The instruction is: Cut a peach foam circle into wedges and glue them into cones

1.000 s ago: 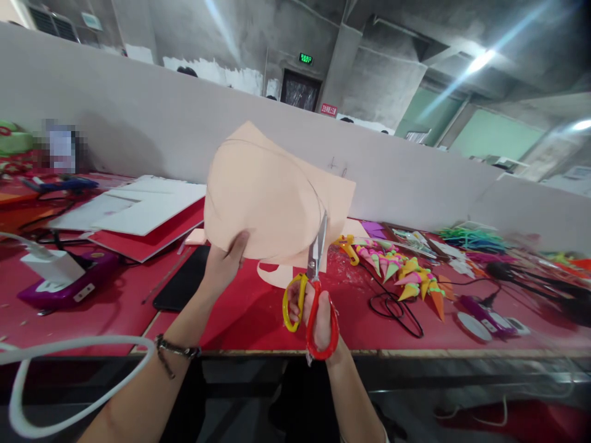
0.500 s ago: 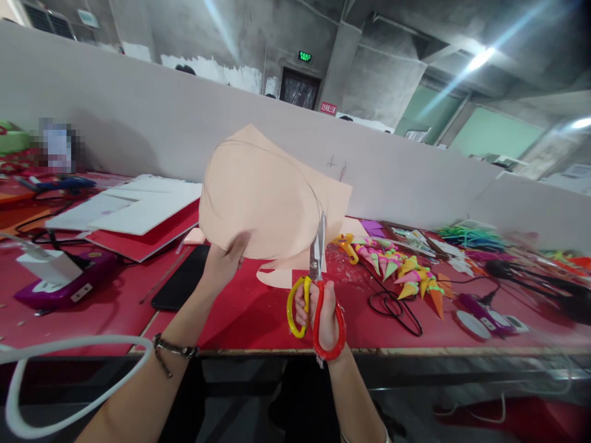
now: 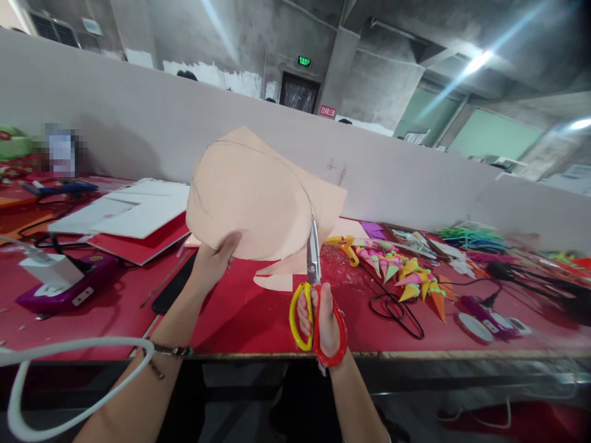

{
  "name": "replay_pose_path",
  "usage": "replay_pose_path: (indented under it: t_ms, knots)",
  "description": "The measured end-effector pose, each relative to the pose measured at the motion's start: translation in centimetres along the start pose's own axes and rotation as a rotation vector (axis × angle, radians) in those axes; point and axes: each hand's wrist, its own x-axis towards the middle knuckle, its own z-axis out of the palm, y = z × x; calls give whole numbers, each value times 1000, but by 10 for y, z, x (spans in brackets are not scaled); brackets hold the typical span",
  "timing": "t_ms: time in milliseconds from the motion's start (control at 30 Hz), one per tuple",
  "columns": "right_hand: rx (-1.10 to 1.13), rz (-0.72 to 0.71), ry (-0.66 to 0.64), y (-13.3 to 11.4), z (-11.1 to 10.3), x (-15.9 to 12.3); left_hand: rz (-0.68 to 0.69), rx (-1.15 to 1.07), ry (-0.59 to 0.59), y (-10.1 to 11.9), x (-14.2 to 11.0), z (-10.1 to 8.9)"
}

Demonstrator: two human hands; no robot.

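A peach-coloured sheet of paper or thin foam (image 3: 252,197) with a rounded pencil outline is held up above the red table. My left hand (image 3: 215,261) pinches its lower left edge, thumb on the front face and the other fingers hidden behind. In my right hand (image 3: 323,320) are scissors (image 3: 314,258) with one yellow and one red handle loop. Their blades point up and sit at the right side of the outline, nearly closed on the sheet. A partly cut strip (image 3: 284,266) hangs below the sheet's lower edge.
White and red boards (image 3: 138,209) lie at left, near a black phone (image 3: 173,289) and a purple power strip (image 3: 69,286). Right are a yellow glue gun (image 3: 344,246), colourful small cones (image 3: 410,277) and a black cable (image 3: 397,314). A grey partition (image 3: 392,178) stands behind.
The sheet and my left hand have shifted slightly left. The scissors have moved a little left and down, and their blades look closer together.
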Motion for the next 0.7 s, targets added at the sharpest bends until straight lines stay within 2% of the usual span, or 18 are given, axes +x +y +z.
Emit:
replay_pose_path:
  t_ms: [233,333,567,700]
  knots:
    - [46,-73,-95,12,-10,6,-45,-39,-13,3,1,-4]
    - [36,-91,-84,16,-14,9,-62,-48,-41,5,1,-4]
    - [117,-95,-125,10,-14,10,-21,13,-137,2,1,-8]
    - [107,-78,-97,6,-12,7,-46,19,-154,0,1,-10]
